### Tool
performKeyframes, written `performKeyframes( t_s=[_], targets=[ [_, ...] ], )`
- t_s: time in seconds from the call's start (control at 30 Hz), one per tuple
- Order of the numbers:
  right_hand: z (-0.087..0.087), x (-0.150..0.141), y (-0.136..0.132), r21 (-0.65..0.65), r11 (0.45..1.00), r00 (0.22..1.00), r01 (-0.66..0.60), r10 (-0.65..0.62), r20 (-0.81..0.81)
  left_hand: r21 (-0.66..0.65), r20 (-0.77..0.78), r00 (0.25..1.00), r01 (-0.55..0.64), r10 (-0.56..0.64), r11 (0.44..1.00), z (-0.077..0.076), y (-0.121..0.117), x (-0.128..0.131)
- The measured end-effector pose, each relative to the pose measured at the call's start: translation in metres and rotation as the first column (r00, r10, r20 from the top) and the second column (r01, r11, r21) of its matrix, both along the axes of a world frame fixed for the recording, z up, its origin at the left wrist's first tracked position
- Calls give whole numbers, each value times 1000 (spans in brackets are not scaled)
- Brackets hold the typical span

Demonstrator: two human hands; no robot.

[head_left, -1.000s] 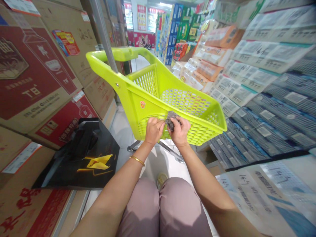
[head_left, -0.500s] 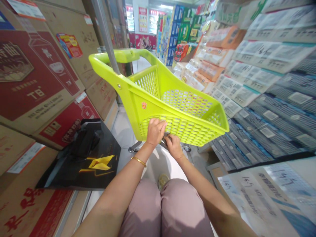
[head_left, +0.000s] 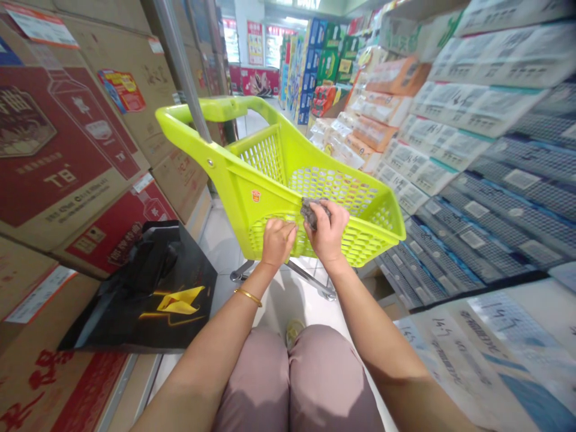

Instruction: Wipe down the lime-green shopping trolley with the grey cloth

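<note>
My knees (head_left: 252, 378) in mauve trousers are nearest me, with a yellowish shoe (head_left: 294, 332) showing between them on the pale tiled floor (head_left: 281, 300). A gold bracelet (head_left: 248, 297) circles my left wrist. Ahead, my left hand (head_left: 278, 240) is curled at the perforated near side of the lime-green cart (head_left: 238, 180); I cannot tell whether its grip closes on anything. Just beside it, my right hand (head_left: 329, 231) has its grip closed on a gray, crumpled wad (head_left: 309, 210), which lies against the cart's near side, just below the rim. To the left of my arms a black bag (head_left: 121, 318) with a yellow design leans by stacked cartons (head_left: 108, 36), some printed red. To the right are white packs (head_left: 490, 360) with handwritten numbers, and beyond them dark blue packs (head_left: 477, 210) in rows. Past the cart, orange-and-white packs (head_left: 378, 129) are piled, then blue and green boxes (head_left: 315, 66); farthest off, a red panel (head_left: 254, 81) stands below bright windows (head_left: 273, 45).
</note>
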State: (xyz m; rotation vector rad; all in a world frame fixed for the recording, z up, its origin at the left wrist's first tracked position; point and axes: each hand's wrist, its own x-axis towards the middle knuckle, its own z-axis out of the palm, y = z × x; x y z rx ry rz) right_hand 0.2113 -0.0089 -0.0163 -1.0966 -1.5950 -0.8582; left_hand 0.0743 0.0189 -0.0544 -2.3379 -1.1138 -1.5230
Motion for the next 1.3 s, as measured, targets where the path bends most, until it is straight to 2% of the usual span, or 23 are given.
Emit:
performKeyframes(
  t_s=[0.1, 0.33, 0.5, 0.6, 0.7, 0.77, 0.83, 1.0, 1.13, 1.2, 1.3],
  targets=[
    [-9, -6, 1, 2, 1000, 1000, 26, -26, 8, -6, 2, 1000, 4, -4, 1000, 0, 0, -1],
    [-58, -13, 0, -59, 997, 997, 58, -55, 47, -67, -84, 996, -33, 28, 997, 0, 0, -3],
    [-85, -8, -9, -218, 976, 1000, -12, 17, 24, -73, -60, 998, -10, 5, 997, 0, 0, -3],
    [-103, -5, -17, -336, 940, 994, -51, 79, 71, -58, -38, 999, -23, 21, 998, 0, 0, -2],
    [-113, -3, -22, -376, 926, 986, -37, 94, 135, -66, -37, 999, -22, 20, 998, 0, -1, -2],
    [-110, -3, -22, -389, 921, 982, -23, 93, 163, -76, -36, 999, -18, 15, 997, 0, -1, -2],
    [-98, -2, -19, -381, 924, 981, -22, 94, 171, -79, -32, 999, -15, 13, 997, 0, -1, -2],
    [-41, 0, -9, -186, 982, 990, -26, 51, 131, -45, -31, 999, -17, 16, 999, 0, -1, -3],
    [-2, 0, -2, -144, 989, 1000, 22, -21, 10, -29, -17, 1000, -18, 17, 999, 0, -1, -4],
    [5, -2, 0, -120, 993, 1000, 16, -19, -24, -18, -3, 1000, -13, 13, 1000, -1, 0, -4],
    [-5, -3, 1, -109, 994, 1000, 0, -3, -23, -22, -8, 1000, -11, 10, 1000, -1, 0, -6]
  ],
)
